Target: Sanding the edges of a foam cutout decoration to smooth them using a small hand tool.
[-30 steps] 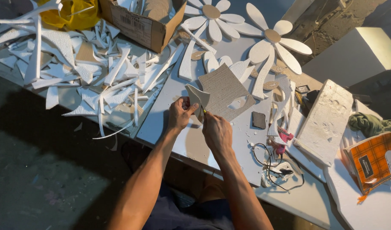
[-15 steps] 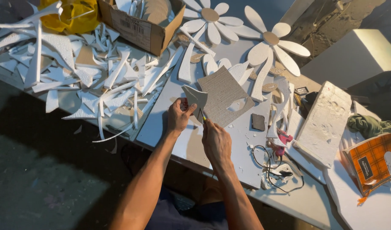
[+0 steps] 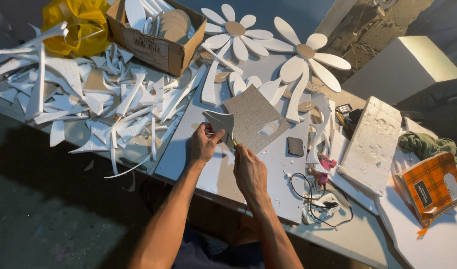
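White foam scraps (image 3: 89, 104) cover the long table (image 3: 268, 189). Left hand (image 3: 203, 144) pinches a grey cardboard piece (image 3: 219, 121), lifted up so it can be cut. Right hand (image 3: 248, 172) grips a small yellow cutter (image 3: 233, 142) (mostly hidden) at its edge, beside the big cardboard sheet (image 3: 253, 122).

- A bare strip of bench (image 3: 213, 174) is lying open just below the hands.
- A heap of white foam offcuts (image 3: 89, 99) is crowding the left side.
- A cardboard box (image 3: 156, 47) and foam flowers (image 3: 268, 40) are blocking the far edge.
- Tangled cables (image 3: 318, 199) and a foam slab (image 3: 373, 144) are hemming in the right.
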